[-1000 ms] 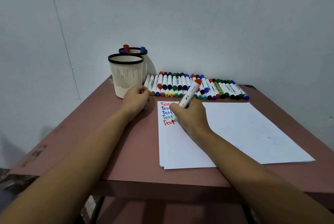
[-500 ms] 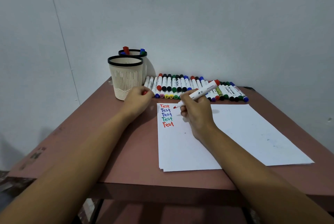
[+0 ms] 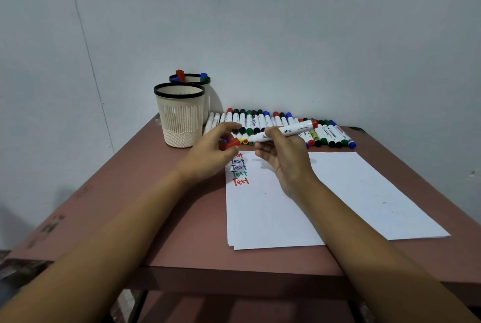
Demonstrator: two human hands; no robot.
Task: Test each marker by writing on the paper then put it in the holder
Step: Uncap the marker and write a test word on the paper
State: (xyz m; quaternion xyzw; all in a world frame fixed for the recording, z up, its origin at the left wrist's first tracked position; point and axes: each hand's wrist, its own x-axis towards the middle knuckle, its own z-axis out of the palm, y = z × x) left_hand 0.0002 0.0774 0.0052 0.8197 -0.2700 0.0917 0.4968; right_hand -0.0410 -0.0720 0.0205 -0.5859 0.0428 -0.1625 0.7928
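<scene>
white-barrelled red marker [image 3: 286,131], uncapped, near-level

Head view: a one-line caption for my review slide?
Right hand holds a red marker and left hand pinches its red cap, near the paper's written test words.

Table [image 3: 182,218]: reddish-brown matte top, thick front edge, far edge against wall. Worn pale scuffs [image 3: 52,226] along left edge, near front corner. Dark frame leg [image 3: 138,304] below front edge, left side (right side too blurred to read). Small dark object [image 3: 358,129] at far right corner, too small to tell. Wall [image 3: 286,23]: plain pale grey. Thin slanted seam [image 3: 86,49] runs down wall at left. Small dark mark [image 3: 472,173] low on wall at right.
</scene>
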